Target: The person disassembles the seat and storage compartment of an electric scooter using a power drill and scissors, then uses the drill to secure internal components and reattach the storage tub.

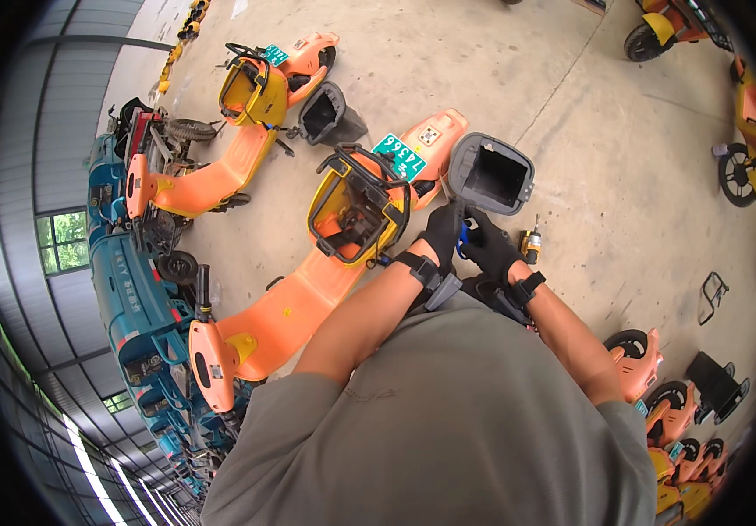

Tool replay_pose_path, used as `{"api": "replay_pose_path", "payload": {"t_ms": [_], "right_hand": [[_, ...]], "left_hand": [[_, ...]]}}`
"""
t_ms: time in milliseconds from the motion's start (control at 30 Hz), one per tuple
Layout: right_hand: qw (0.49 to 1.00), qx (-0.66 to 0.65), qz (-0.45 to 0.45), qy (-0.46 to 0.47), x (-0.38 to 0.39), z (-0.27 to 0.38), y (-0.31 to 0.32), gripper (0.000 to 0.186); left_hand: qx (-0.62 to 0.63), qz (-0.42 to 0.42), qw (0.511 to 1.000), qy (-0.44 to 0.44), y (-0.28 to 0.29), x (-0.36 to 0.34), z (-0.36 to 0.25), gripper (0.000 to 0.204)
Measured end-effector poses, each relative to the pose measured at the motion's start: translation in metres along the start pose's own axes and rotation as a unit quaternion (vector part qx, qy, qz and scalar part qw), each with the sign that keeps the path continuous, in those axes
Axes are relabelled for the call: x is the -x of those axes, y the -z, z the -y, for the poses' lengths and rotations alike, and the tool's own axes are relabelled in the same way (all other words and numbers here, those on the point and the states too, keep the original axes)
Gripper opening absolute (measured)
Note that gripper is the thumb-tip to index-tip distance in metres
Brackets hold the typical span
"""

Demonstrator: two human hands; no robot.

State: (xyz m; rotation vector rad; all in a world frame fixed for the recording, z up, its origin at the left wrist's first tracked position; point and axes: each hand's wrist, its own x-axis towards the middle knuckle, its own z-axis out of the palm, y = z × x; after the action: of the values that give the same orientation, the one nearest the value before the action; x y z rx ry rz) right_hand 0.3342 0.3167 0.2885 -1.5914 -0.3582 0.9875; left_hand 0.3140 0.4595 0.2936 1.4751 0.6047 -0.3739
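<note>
My left hand [439, 232] and my right hand [488, 246], in black gloves, are close together in front of me, fingers closed around a small blue object [464, 235], partly hidden. Just beyond them a grey plastic bin [503, 202] rests on the floor. To their left stands an orange scooter [273, 324] with its yellow seat compartment [323, 213] open, showing dark parts inside, and a green plate [398, 154] at its rear. A yellow and black cordless drill [531, 245] lies on the floor to the right of my hands.
Another orange scooter [206, 192] with a detached dark bin [327, 114] is further left. Teal carts [138, 313] line the corrugated wall. More orange scooters [634, 368] stand at lower right and along the right edge. A mirror [710, 296] lies on the concrete floor [588, 131].
</note>
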Motion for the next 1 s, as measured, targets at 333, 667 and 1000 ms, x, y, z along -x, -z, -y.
{"api": "replay_pose_path", "payload": {"t_ms": [333,667,1000], "right_hand": [[0.983,-0.168,-0.051,-0.047,-0.005,0.022,0.015,0.034],[0.979,-0.167,-0.041,-0.110,-0.039,0.011,0.029,0.035],[0.972,-0.064,-0.141,-0.179,-0.066,-0.063,-0.001,0.034]], "left_hand": [[-0.264,0.089,0.960,-0.023,0.050,0.016,-0.158,0.031],[-0.795,0.059,0.604,-0.009,0.273,-0.124,-0.290,0.040],[-0.713,0.388,0.579,0.071,0.256,-0.279,-0.095,0.059]]}}
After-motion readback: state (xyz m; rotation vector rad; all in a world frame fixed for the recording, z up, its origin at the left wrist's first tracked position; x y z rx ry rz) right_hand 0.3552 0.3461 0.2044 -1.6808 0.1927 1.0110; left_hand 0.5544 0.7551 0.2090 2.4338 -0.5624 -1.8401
